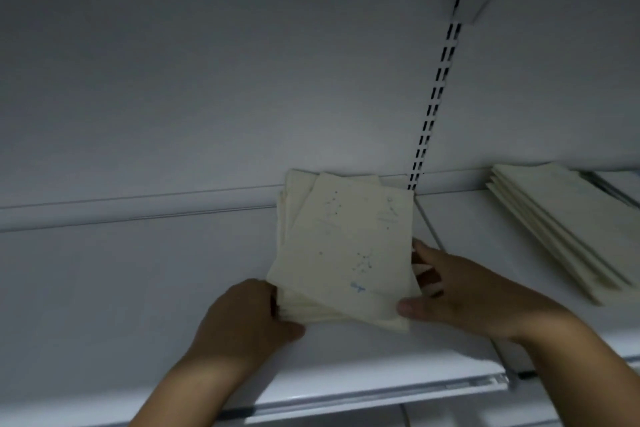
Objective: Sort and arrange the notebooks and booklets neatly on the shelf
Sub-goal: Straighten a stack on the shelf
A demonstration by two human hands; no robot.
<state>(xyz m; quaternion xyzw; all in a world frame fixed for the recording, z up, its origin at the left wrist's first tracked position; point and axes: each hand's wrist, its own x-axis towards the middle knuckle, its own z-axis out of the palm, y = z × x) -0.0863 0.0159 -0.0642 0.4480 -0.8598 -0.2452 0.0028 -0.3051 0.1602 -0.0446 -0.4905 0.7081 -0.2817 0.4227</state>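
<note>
A stack of cream booklets [343, 246] lies on the white shelf [138, 288], near its back wall. The top booklet is turned slightly clockwise and bears faint dotted drawings and a blue word. My left hand [242, 319] grips the stack's near left corner. My right hand [460, 291] holds its right edge, thumb on the near right corner and fingers spread along the side. A second stack of cream booklets [568, 229] lies fanned out on the shelf at the right.
A slotted upright rail [436, 97] runs up the back wall behind the stack. A seam [429, 222] divides the shelf into two panels just right of the held stack. The shelf's front edge [381, 392] runs below my wrists.
</note>
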